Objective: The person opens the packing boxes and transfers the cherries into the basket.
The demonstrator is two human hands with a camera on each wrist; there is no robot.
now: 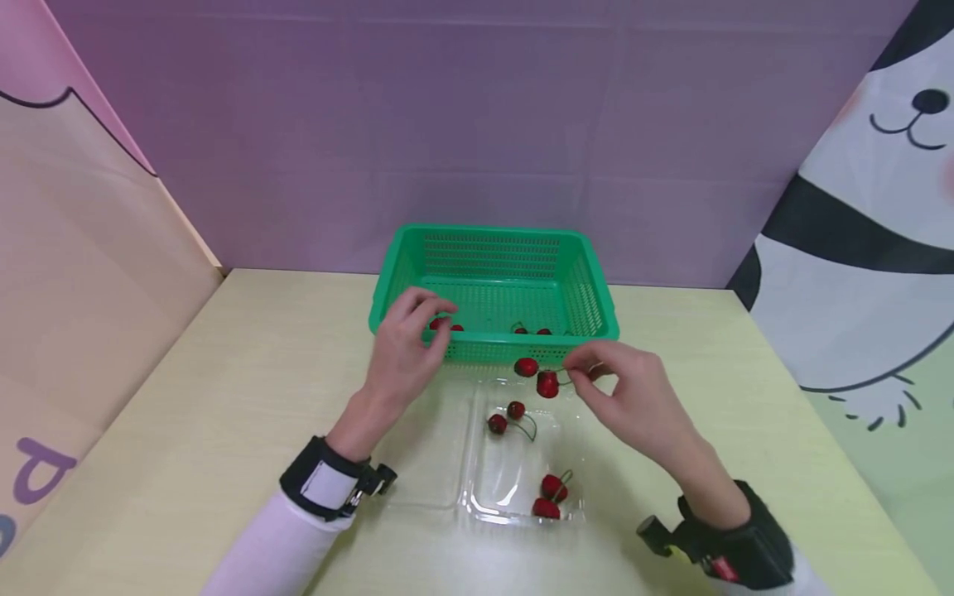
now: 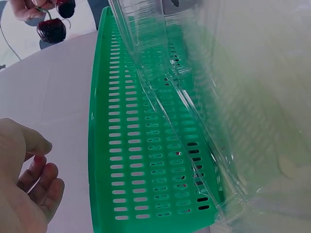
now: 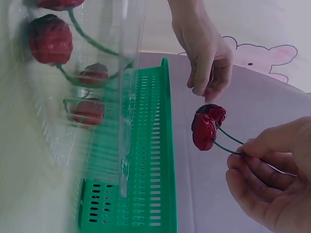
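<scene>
My right hand (image 1: 629, 393) pinches the thin green stems of a pair of red cherries (image 3: 204, 132) between thumb and fingers. The pair hangs over the far end of a clear plastic box (image 1: 499, 480), near the green basket's front wall. In the box lie two more pairs, one pair of cherries (image 1: 497, 424) towards the middle and another pair of cherries (image 1: 554, 487) at the near right corner. Over the near left corner of the green basket (image 1: 492, 338) is my left hand (image 1: 406, 343), its fingers loosely bent with nothing visibly held. Some cherries (image 1: 544, 332) sit inside the basket.
The box's clear lid (image 1: 428, 463) lies folded out to its left on the pale wooden table (image 1: 246, 397). Behind the basket rises a purple backdrop (image 1: 477, 124). Printed panels stand at both sides, with a panda (image 1: 879, 215) on the right one.
</scene>
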